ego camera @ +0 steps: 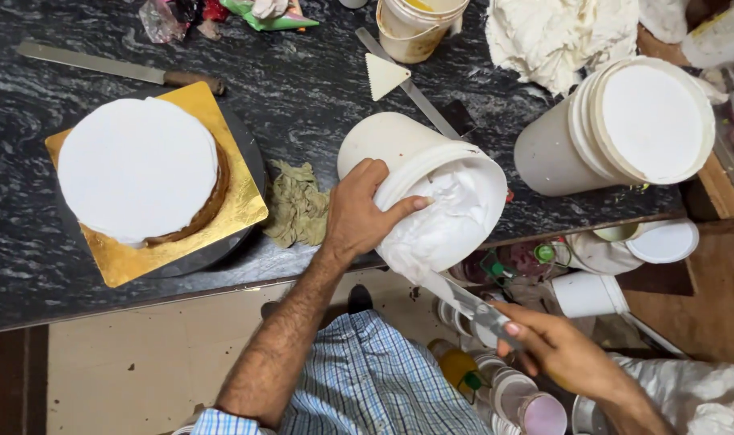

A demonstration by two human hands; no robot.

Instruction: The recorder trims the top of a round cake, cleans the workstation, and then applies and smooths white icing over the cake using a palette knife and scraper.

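The dark marble table (302, 89) carries a white-topped cake (137, 169) on a gold board. At the table's edge the left hand (359, 213) grips a tilted white bucket (415, 185) of cream; the right hand (560, 346) clasps a palette knife (464, 302) at its rim. Best keep the bucket steady, scraping along the wall

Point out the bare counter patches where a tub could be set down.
Bare counter lies between the cake and the tilted cream tub, above the crumpled cloth. The strip left of the gold cake board is bare too. The top right is crowded by tubs and a heap of cloth.
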